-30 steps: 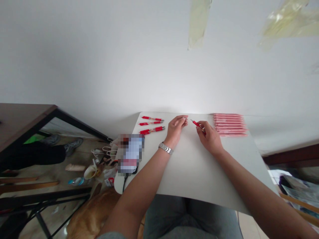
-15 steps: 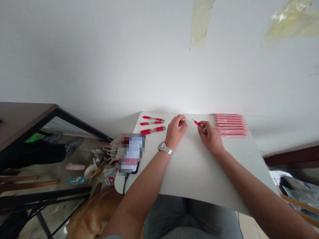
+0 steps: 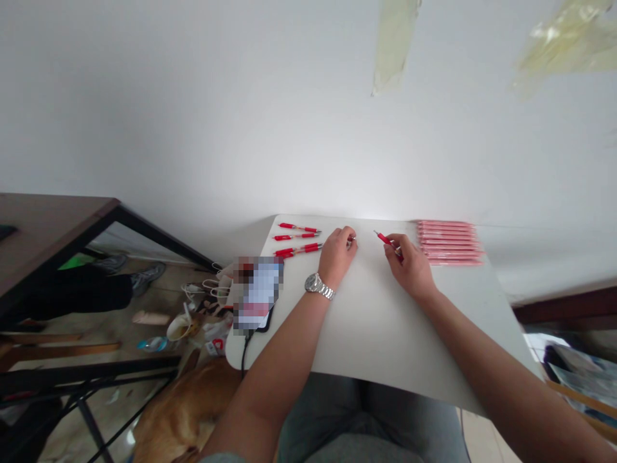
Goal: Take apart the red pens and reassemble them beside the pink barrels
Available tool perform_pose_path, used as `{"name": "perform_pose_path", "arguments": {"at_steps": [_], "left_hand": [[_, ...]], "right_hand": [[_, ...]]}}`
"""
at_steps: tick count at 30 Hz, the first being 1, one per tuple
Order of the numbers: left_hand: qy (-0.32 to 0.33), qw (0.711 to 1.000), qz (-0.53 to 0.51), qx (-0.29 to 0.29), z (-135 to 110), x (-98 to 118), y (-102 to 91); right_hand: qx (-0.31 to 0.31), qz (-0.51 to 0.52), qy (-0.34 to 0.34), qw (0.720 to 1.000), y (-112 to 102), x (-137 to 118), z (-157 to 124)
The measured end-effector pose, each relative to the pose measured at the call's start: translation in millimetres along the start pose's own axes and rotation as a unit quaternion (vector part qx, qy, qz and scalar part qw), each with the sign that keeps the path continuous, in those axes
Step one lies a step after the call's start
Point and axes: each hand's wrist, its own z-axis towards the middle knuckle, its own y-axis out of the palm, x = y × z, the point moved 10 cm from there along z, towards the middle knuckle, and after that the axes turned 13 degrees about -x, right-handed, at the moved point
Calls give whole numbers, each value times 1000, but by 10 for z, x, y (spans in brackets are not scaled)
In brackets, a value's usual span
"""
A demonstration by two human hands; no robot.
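Between the thumb and fingers of my right hand (image 3: 409,265) is a red pen (image 3: 384,238), its silver tip pointing up and left. My left hand (image 3: 339,252), a metal watch (image 3: 315,283) on its wrist, is curled in a pinch a short way left of that tip. A tiny light-coloured piece shows at its fingertips, too small to name. Several red pens (image 3: 299,249) lie on the white table (image 3: 371,321) to the left of my left hand. Right of my right hand is a row of pink refills or slim pens (image 3: 448,242), side by side.
A phone (image 3: 260,296), blurred out, lies at the table's left edge with a black cable (image 3: 244,352). The white wall (image 3: 308,128) rises behind the table. A brown dog (image 3: 187,411) lies on the floor at the lower left, near a dark desk (image 3: 53,222) and clutter.
My left hand has drawn slightly down and left, away from the pen tip. The right hand keeps the pen almost still. The whole view has shifted a little.
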Motion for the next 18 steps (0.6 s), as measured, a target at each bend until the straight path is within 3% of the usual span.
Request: {"name": "perform_pose_path", "arguments": {"at_steps": [18], "left_hand": [[-35,999,-5,24,11,-152,-18]], "right_hand": [[-15,6,-6,1000,30,-10,8]]}}
